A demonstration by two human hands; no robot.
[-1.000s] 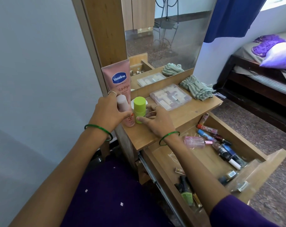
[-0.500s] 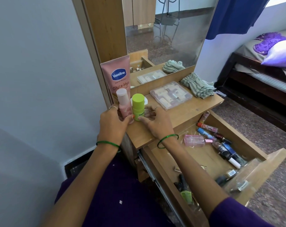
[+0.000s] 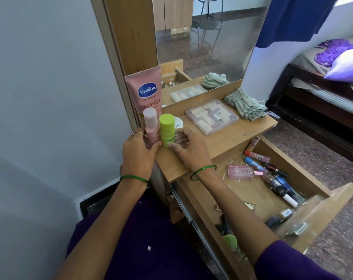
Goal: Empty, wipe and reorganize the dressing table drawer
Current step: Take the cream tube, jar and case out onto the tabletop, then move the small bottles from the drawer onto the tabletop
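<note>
**Both hands steady two bottles on the desk**

Gripping the pink bottle, your left hand curls round its lower half; your right hand pinches the green bottle at its base. In the head view, both bottles stand upright and touching, just in front of the Vaseline tube. A second ago your hands sat further up the desk; they have drawn back toward its near edge, and the bottles are now squared together. That suggests this pair is placed. Right of the tube, the drawer hangs open with lip balms, a pink spray bottle and dark tubes inside, so emptying is far from done.
</note>
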